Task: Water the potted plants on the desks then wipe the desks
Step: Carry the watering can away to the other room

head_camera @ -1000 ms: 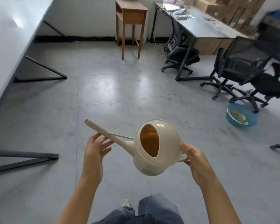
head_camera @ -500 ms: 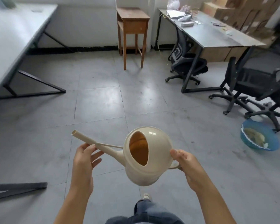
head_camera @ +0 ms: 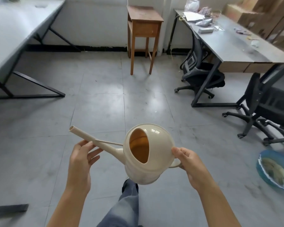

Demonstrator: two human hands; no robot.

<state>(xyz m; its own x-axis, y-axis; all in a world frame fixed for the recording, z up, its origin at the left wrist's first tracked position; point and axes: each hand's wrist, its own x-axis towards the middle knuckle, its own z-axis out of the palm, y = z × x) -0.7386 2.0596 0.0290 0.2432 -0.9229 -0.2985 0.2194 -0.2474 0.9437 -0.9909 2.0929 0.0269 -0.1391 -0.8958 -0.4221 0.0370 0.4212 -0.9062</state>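
Spillage looks the risk: the watering can (head_camera: pixel 154 154), held above the floor (head_camera: pixel 105 104), could slop through its wide mouth if tilted. Right hand (head_camera: pixel 189 163) curls round the handle (head_camera: pixel 175 164) behind the can; left hand (head_camera: pixel 79 161), fingers nearly straight, props the spout (head_camera: pixel 88 136) ahead of it.

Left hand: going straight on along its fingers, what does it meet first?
The spout of the watering can: the left hand points up and forward with fingertips seemingly touching the spout's underside. Exact contact is hard to judge.

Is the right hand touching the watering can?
Touching. The head view shows the right hand gripping the watering can: thumb pressed on its round body, fingers curled round its handle.
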